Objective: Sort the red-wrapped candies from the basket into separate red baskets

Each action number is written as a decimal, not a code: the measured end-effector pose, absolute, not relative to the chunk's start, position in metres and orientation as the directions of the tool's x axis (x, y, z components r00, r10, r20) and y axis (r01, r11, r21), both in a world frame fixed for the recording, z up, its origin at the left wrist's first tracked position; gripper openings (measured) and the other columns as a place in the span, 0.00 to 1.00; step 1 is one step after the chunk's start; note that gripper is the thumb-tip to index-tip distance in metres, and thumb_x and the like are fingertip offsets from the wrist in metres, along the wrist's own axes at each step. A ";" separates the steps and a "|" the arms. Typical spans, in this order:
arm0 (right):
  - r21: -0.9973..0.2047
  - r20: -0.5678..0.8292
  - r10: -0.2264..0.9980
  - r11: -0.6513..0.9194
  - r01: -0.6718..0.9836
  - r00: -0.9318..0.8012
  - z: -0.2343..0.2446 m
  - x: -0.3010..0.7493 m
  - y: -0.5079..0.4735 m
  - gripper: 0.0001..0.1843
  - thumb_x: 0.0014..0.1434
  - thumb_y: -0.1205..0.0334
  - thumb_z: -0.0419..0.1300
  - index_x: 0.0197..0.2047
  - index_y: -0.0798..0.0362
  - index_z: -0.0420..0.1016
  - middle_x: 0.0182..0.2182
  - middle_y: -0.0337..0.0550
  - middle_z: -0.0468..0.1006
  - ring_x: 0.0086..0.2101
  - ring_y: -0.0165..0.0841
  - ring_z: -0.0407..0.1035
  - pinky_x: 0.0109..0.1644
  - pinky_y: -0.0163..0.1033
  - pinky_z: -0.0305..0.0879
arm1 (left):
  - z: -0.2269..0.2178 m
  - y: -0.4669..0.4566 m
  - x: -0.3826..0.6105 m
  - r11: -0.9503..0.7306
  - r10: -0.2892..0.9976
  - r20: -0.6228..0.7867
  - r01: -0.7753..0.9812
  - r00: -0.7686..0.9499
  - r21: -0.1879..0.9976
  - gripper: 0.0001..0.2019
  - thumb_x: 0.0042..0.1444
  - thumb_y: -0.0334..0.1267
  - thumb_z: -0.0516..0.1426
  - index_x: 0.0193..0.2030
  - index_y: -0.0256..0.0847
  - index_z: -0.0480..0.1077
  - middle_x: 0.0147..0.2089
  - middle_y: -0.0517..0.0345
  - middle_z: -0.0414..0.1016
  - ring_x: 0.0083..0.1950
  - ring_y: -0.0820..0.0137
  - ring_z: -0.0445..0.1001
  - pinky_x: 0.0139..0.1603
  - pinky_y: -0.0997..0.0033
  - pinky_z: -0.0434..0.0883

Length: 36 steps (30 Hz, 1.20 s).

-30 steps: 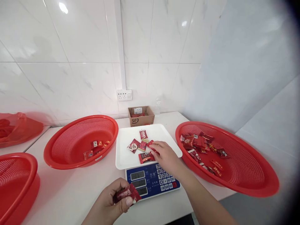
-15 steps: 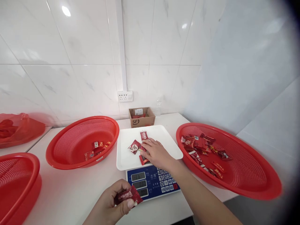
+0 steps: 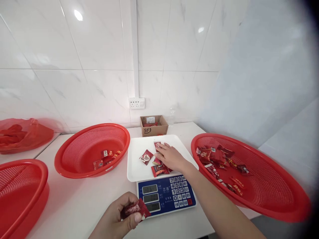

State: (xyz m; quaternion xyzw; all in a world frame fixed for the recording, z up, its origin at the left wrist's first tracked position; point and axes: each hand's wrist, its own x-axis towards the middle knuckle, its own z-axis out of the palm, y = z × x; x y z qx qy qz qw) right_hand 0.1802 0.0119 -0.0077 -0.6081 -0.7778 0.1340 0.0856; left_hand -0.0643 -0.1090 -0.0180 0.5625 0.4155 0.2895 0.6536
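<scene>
My left hand (image 3: 122, 215), in front of the scale, is closed on a small red snack packet (image 3: 136, 209) pinched between thumb and fingers. My right hand (image 3: 171, 157) reaches over the white weighing tray (image 3: 136, 172), fingers stretched and spread above red packets, touching them. Under and beside it are a red packet with a dark picture (image 3: 159, 170) and another red packet (image 3: 157, 144) at the fingertips. A square red packet with white print (image 3: 146, 157) lies to the left, apart from the hand. Below the tray sits the blue keypad panel (image 3: 165, 196) of the scale.
A red basket (image 3: 271, 186) holding several packets stands on the right. Another red basket (image 3: 74, 149) with a few packets is on the left, a third (image 3: 42, 179) nearer. Behind the tray is a cardboard box (image 3: 156, 130); a red bag (image 3: 37, 139) lies far left.
My right hand has shifted slightly over the tray, and the dark-picture packet below it shows more fully. My left hand keeps its packet. The whole view has shifted a little.
</scene>
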 end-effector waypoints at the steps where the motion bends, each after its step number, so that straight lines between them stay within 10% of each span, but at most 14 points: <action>1: -0.314 -0.021 0.970 0.222 0.923 -0.241 -0.008 0.180 0.009 0.33 0.64 0.43 0.39 0.62 0.52 0.63 0.66 0.46 0.51 0.65 0.48 0.40 0.64 0.57 0.43 | -0.018 -0.108 -0.066 0.202 0.843 -0.227 0.105 0.488 0.974 0.21 0.47 0.57 0.60 0.33 0.39 0.65 0.27 0.63 0.61 0.29 0.75 0.57 0.31 0.74 0.58; 13: -0.436 0.040 0.922 0.364 0.823 -0.386 0.005 0.163 -0.021 0.33 0.63 0.40 0.40 0.65 0.46 0.56 0.66 0.46 0.51 0.66 0.46 0.34 0.64 0.62 0.35 | -0.015 -0.113 -0.062 0.202 0.855 -0.232 0.115 0.464 0.973 0.21 0.47 0.57 0.60 0.33 0.39 0.66 0.26 0.63 0.61 0.29 0.75 0.58 0.31 0.74 0.59; 20: -0.813 0.192 0.942 0.309 0.494 -0.275 0.010 0.189 -0.119 0.26 0.61 0.38 0.45 0.47 0.46 0.73 0.45 0.45 0.76 0.47 0.37 0.68 0.51 0.42 0.63 | -0.025 -0.111 -0.054 0.182 0.813 -0.222 0.127 0.539 0.975 0.21 0.49 0.57 0.58 0.35 0.39 0.66 0.29 0.61 0.62 0.30 0.74 0.58 0.31 0.74 0.58; 26: -0.770 0.019 0.917 0.268 0.580 -0.399 -0.012 0.167 -0.159 0.37 0.56 0.29 0.37 0.26 0.53 0.68 0.23 0.39 0.70 0.25 0.28 0.61 0.28 0.33 0.55 | -0.022 -0.115 -0.019 0.145 0.626 -0.281 0.245 0.727 0.959 0.15 0.47 0.46 0.62 0.29 0.39 0.63 0.25 0.66 0.59 0.27 0.77 0.53 0.27 0.76 0.52; 36: -0.782 0.050 0.887 0.321 0.535 -0.459 -0.031 0.173 -0.177 0.30 0.65 0.44 0.39 0.22 0.53 0.64 0.19 0.38 0.66 0.23 0.27 0.59 0.28 0.33 0.51 | -0.017 -0.134 -0.027 0.144 0.580 -0.378 0.365 0.722 0.920 0.16 0.55 0.47 0.55 0.23 0.38 0.63 0.24 0.63 0.63 0.26 0.76 0.60 0.27 0.77 0.57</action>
